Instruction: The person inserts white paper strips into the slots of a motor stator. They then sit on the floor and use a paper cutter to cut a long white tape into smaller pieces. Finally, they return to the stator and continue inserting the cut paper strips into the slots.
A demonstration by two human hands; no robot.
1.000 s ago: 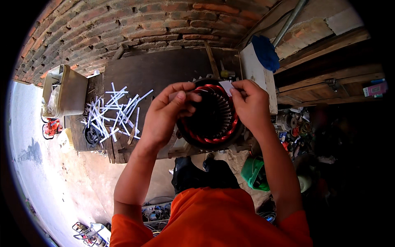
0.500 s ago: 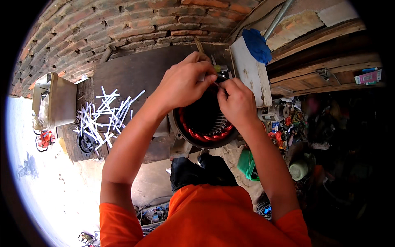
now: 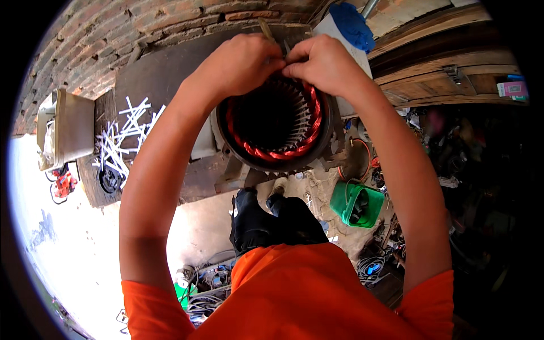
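Note:
A motor stator (image 3: 327, 133) with a round dark housing stands at the near edge of the wooden bench. Red-wrapped winding (image 3: 272, 154) runs around the inside of its rim, above a ring of metal slots. Over the far rim, my left hand (image 3: 246, 63) is closed, thumb and fingertips pinched together. Facing it, my right hand (image 3: 324, 63) pinches at almost the same spot, the fingertips nearly meeting. Whatever lies between the fingers is too small and too covered to make out. The hands hide the far part of the winding.
White paper strips (image 3: 115, 148) lie scattered on the bench (image 3: 153, 76) at left, beside a dark ring-shaped part (image 3: 109, 180). A whitish bucket (image 3: 76, 124) stands at its left edge. Right of my legs is a green container (image 3: 340, 201); clutter fills the dark floor beyond.
The view has shifted, so the stator sits higher in the picture and more of its rim shows. My right hand has turned and its elbow swung outward. Both hands still pinch at the far rim.

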